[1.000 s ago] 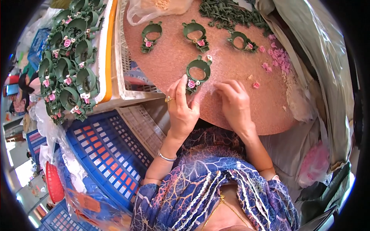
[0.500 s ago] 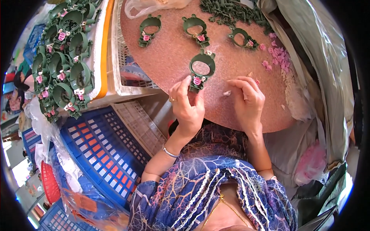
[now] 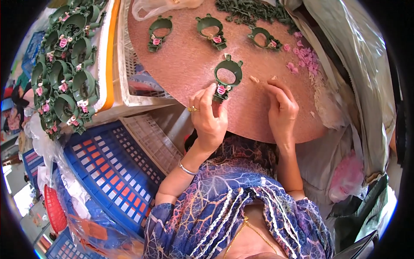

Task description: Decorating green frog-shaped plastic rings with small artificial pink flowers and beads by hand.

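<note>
- Left hand: thumb and fingers gripping the near end of the green ring frame, the landmark for this list.
- Pink rose and white flower: mounted on the frame's near end, at the left fingertips.
- Right hand: right of the frame, apart from it, fingers curled and thumb near them; whether they pinch something small cannot be told.
- Cream piece: between the frame and the right hand.
- Round table: beneath the frame, speckled reddish-pink.
- Three decorated ring frames: beyond the frame, spaced in a row.
- Pink rose heads: loose cluster, beyond and right of the frame.
- Dark green parts: heap, well beyond the frame.
- Cream scraps: right of the frame, near the table edge.
- Batch of decorated ring frames: massed well left of the frame.
- White crate: left of the frame.
- Blue basket: left of and nearer than the frame.
</note>
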A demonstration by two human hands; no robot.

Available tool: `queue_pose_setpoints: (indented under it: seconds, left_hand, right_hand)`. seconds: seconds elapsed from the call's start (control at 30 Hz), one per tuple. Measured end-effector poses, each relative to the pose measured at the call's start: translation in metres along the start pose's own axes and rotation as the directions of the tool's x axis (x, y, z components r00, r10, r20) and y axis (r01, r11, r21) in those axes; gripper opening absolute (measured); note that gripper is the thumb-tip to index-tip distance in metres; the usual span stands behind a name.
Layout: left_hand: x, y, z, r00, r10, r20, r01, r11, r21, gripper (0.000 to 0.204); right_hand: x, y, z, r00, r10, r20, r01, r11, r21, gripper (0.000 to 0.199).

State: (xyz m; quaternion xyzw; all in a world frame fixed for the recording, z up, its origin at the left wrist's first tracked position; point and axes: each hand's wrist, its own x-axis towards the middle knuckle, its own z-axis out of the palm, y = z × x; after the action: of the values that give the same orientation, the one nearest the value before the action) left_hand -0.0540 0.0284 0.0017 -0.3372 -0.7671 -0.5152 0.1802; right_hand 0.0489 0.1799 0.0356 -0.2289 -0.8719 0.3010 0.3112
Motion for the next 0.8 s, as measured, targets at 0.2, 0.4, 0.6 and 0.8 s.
queue_pose_setpoints:
  seconds: [0.2,0.4,0.6,0.8]
  left_hand:
    - [0.014,0.009,0.003,0.996,0.088,0.003,-0.088,0.995,0.047,0.059]
    - [0.008,0.002,0.008,0.999,0.002,0.032,-0.002,1.000,0.008,0.059]
    - [0.005,0.004,0.004,0.998,0.046,0.042,-0.045,0.999,-0.028,0.053]
    - [0.004,0.002,0.005,0.980,0.192,0.059,-0.186,0.978,-0.095,0.046]
  right_hand:
    - [0.008,-0.004,0.000,0.998,0.055,0.000,-0.055,0.997,-0.058,0.020]
    - [0.023,-0.001,0.015,0.998,-0.037,0.042,0.046,0.968,-0.246,0.015]
    - [0.021,-0.033,-0.003,0.986,0.085,0.143,-0.098,0.992,0.082,0.011]
    - [0.026,-0.053,-0.001,0.972,0.027,0.232,-0.025,1.000,-0.012,0.005]
